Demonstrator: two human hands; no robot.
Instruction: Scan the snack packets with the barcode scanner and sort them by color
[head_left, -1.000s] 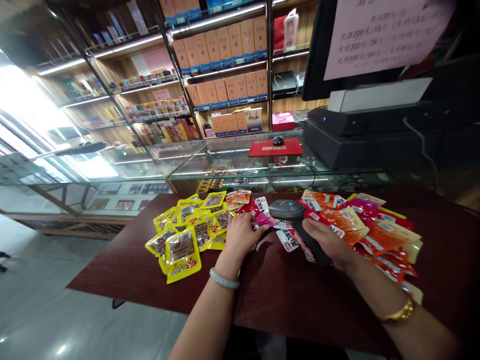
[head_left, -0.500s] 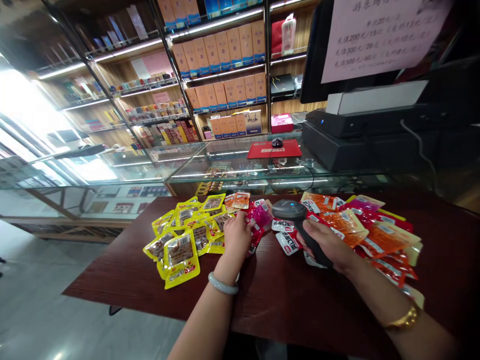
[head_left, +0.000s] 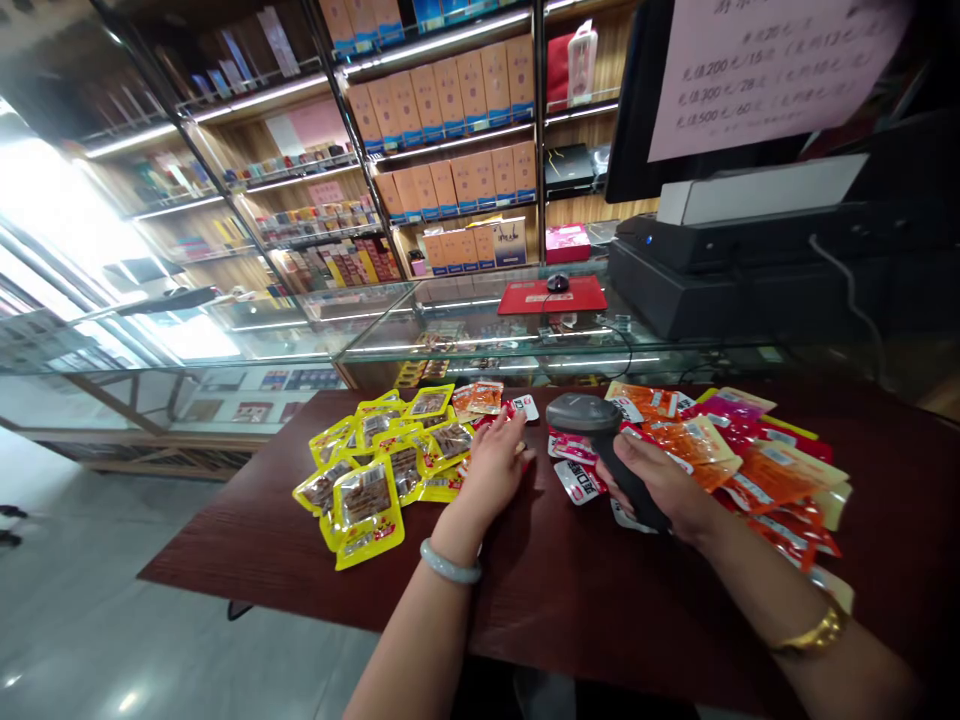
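My right hand point(head_left: 660, 480) is wrapped round the handle of a dark grey barcode scanner point(head_left: 585, 412), its head pointing left over the table. Under and beside the scanner lie a pink snack packet point(head_left: 574, 447) and a red-and-white packet point(head_left: 580, 482). My left hand point(head_left: 495, 458), with a pale bangle at the wrist, reaches over a small red-and-white packet point(head_left: 524, 407); its fingers are stretched out, partly hiding what is beneath. Left of it are several yellow snack packets point(head_left: 367, 500), with small orange packets point(head_left: 480, 398) behind the fingers.
Orange and red packets point(head_left: 780, 480) are heaped at the right of the dark brown table point(head_left: 555, 610). Behind stands a glass counter point(head_left: 450, 345) with a red mat point(head_left: 517, 297) and a mouse point(head_left: 557, 283). A monitor point(head_left: 626, 120) is at the right, above dark equipment.
The pink packet has gone from beside my left hand to below the scanner. My left hand has shifted slightly right, with its fingers over the red-and-white packet. The scanner is held nearly still.
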